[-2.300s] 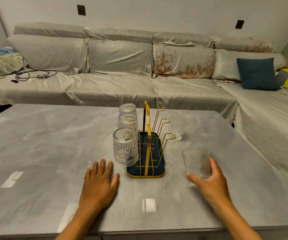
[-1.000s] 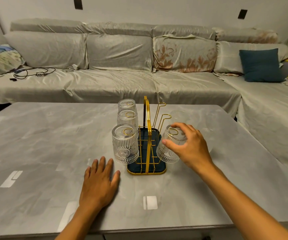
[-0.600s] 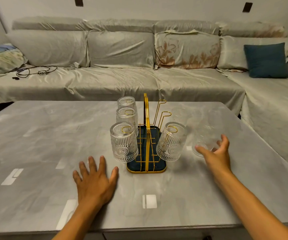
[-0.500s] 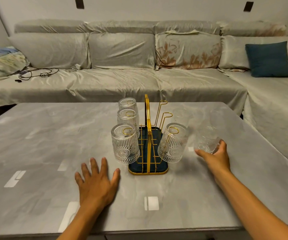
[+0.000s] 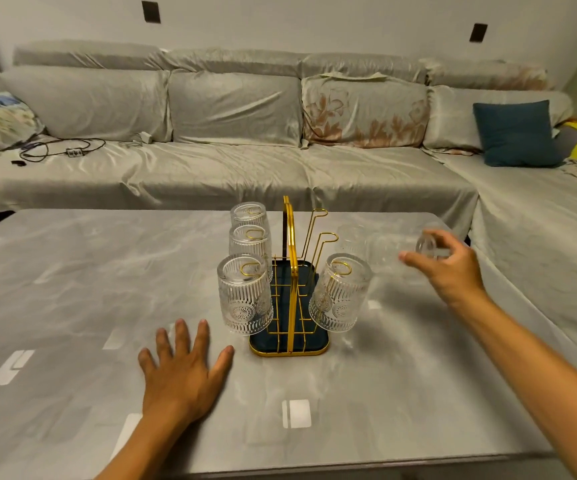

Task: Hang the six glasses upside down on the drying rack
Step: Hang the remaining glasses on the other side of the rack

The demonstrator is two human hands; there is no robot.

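The right hand (image 5: 453, 268) is carrying the fifth glass (image 5: 403, 245), fingers gripping it, tipped sideways right of the drying rack (image 5: 290, 306). Next move appears to be inverting it over the middle right hook (image 5: 326, 237). The left hand (image 5: 179, 372) is resting flat, fingers spread, on the tabletop (image 5: 72, 289).

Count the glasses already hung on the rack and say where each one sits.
4. Three hang along the rack's left side: near glass, middle glass, far glass. One hangs at the right front. The right hand holds a fifth, not yet hung.

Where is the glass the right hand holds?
Head view: the glass is lifted in the right hand, tipped sideways, right of the drying rack near its empty hooks.
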